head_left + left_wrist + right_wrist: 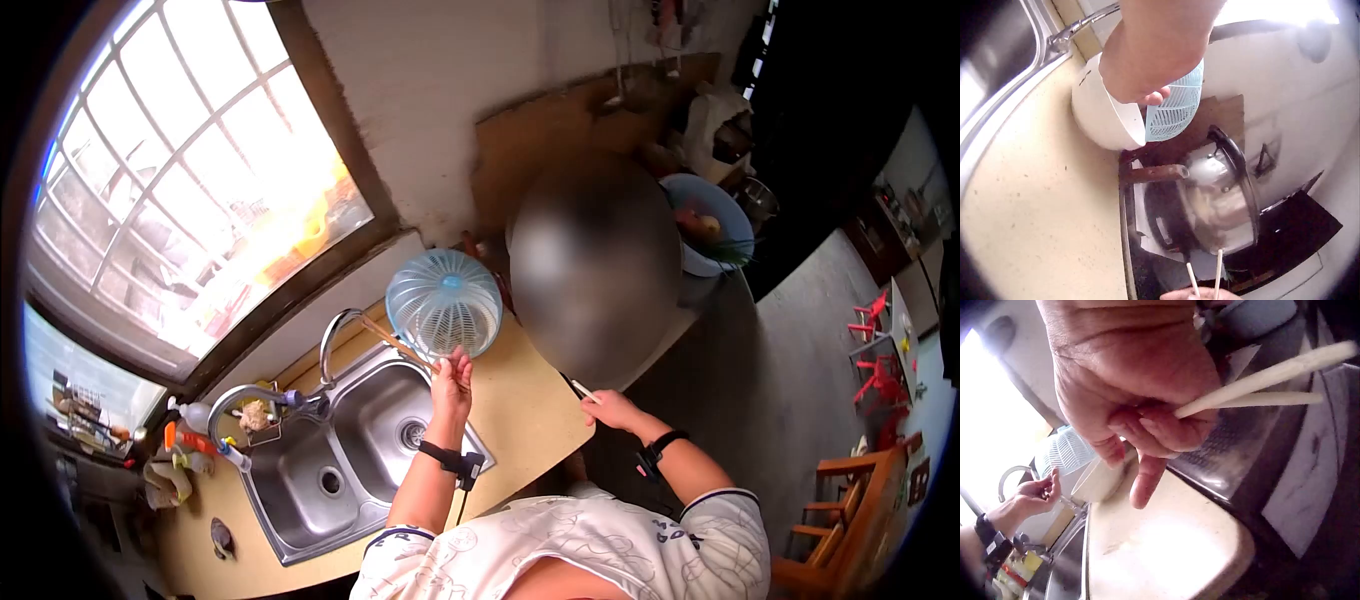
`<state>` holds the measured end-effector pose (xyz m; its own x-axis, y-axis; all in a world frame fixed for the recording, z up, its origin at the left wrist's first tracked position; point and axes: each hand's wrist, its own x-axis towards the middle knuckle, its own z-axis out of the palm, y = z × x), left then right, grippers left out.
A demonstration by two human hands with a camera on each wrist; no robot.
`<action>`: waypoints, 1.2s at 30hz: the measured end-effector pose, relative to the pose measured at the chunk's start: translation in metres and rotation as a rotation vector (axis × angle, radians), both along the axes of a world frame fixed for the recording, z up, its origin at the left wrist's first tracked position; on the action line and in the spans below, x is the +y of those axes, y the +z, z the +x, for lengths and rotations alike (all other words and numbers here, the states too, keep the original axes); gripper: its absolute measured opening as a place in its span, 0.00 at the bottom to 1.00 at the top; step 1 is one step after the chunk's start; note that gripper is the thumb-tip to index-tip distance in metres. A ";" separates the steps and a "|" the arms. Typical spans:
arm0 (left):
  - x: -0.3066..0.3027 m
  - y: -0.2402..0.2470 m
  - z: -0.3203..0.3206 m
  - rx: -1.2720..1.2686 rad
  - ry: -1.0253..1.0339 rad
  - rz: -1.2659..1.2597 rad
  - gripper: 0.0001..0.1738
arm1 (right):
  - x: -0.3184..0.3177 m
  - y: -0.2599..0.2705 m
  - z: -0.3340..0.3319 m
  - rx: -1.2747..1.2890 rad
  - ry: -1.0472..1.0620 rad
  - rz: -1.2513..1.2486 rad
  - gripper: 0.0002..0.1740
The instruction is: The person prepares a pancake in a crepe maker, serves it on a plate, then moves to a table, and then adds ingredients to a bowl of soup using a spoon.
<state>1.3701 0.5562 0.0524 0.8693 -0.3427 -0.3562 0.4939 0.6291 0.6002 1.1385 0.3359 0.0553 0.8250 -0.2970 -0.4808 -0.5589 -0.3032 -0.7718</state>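
Observation:
My right hand (612, 410) holds a pair of pale chopsticks (1260, 384), fingers curled round them, at the counter's right corner. The sticks' ends show past the hand at the bottom of the left wrist view. My left hand (453, 385) hovers loosely curled close by a white bowl (1099, 112) and a light-blue slotted basket (445, 290). Nothing shows between its fingers in the right wrist view (1041, 490). In the head view a thin brown strip (400, 345) runs from the tap toward that hand; I cannot tell whether the fingers touch it.
A double steel sink (385, 415) with a curved tap (327, 345) lies left of the hands. Past the counter (520, 410) stands a large shiny metal pot (1216, 200), blurred in the head view. A blue basin (715, 250) holds vegetables. Spray bottles (185, 440) stand far left.

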 end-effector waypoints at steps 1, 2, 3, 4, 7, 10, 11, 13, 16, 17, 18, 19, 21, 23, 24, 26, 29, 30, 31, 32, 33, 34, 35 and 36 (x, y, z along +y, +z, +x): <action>-0.002 -0.010 0.003 0.009 -0.008 -0.063 0.11 | -0.003 -0.003 -0.015 0.005 -0.018 -0.002 0.14; -0.005 -0.012 0.002 0.022 0.012 -0.071 0.11 | -0.005 -0.003 -0.028 0.033 -0.068 0.026 0.14; -0.008 -0.014 0.001 0.034 0.034 -0.077 0.12 | -0.006 -0.004 -0.039 0.059 -0.118 0.057 0.14; -0.012 -0.016 0.000 0.113 0.113 -0.034 0.13 | -0.007 -0.009 -0.051 0.043 -0.129 0.055 0.13; -0.018 -0.021 -0.003 0.222 0.193 0.021 0.14 | -0.015 0.002 -0.074 0.068 -0.154 0.068 0.16; -0.019 -0.028 -0.001 0.163 0.238 0.063 0.14 | -0.031 -0.001 -0.096 -0.025 -0.186 0.088 0.15; -0.020 -0.031 -0.001 0.143 0.254 0.090 0.14 | -0.037 -0.001 -0.103 -0.095 -0.226 0.106 0.15; -0.023 -0.034 -0.004 0.088 0.372 0.244 0.15 | -0.057 0.000 -0.115 -0.064 -0.242 0.111 0.16; -0.011 -0.042 -0.012 0.059 0.443 0.290 0.15 | -0.092 -0.017 -0.144 -0.155 -0.231 0.133 0.16; -0.005 -0.050 -0.020 -0.012 0.451 0.285 0.16 | -0.103 -0.014 -0.155 -0.183 -0.242 0.128 0.16; 0.006 -0.063 -0.029 -0.227 0.336 0.118 0.17 | -0.112 -0.013 -0.169 -0.192 -0.259 0.094 0.16; -0.032 0.019 -0.079 -0.117 0.437 0.446 0.15 | -0.126 -0.009 -0.179 -0.205 -0.271 0.053 0.16; -0.064 0.050 -0.135 -0.408 0.339 0.561 0.11 | -0.151 0.009 -0.207 -0.194 -0.313 0.070 0.16; -0.106 0.080 -0.192 -0.502 0.073 0.491 0.11 | -0.172 0.033 -0.235 -0.271 -0.337 0.047 0.14; -0.130 0.079 -0.214 -0.561 -0.111 0.518 0.11 | -0.179 0.037 -0.248 -0.273 -0.362 0.040 0.14; -0.183 0.091 -0.263 -0.535 -0.488 0.579 0.13 | -0.194 0.049 -0.269 -0.533 -0.359 -0.014 0.11; -0.269 0.098 -0.328 -0.438 -0.983 0.467 0.14 | -0.204 0.105 -0.295 -0.674 -0.311 -0.285 0.09; -0.297 0.094 -0.345 -0.422 -1.083 0.411 0.14 | -0.213 0.102 -0.302 -0.727 -0.264 -0.418 0.14; -0.322 0.090 -0.359 -0.410 -1.184 0.352 0.14 | -0.219 0.101 -0.309 -0.723 -0.284 -0.426 0.14; -0.347 0.090 -0.370 -0.473 -1.269 0.366 0.14 | -0.227 0.103 -0.315 -0.675 -0.273 -0.623 0.18; -0.370 0.089 -0.381 -0.537 -1.357 0.376 0.14 | -0.235 0.102 -0.321 -0.616 -0.261 -0.819 0.22; -0.391 0.089 -0.394 -0.608 -1.374 0.358 0.12 | -0.246 0.097 -0.328 -0.564 -0.258 -0.879 0.28; -0.412 0.092 -0.406 -0.592 -1.389 0.356 0.11 | -0.256 0.093 -0.336 -0.551 -0.284 -0.888 0.28; -0.435 0.082 -0.415 -0.606 -1.376 0.314 0.11 | -0.266 0.088 -0.342 -0.524 -0.355 -0.923 0.28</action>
<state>0.9553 0.1209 0.1342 -0.0111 -0.9582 -0.2857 0.2086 -0.2817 0.9366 0.7961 0.0700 0.1433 0.6589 -0.6190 0.4274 -0.3991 -0.7693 -0.4989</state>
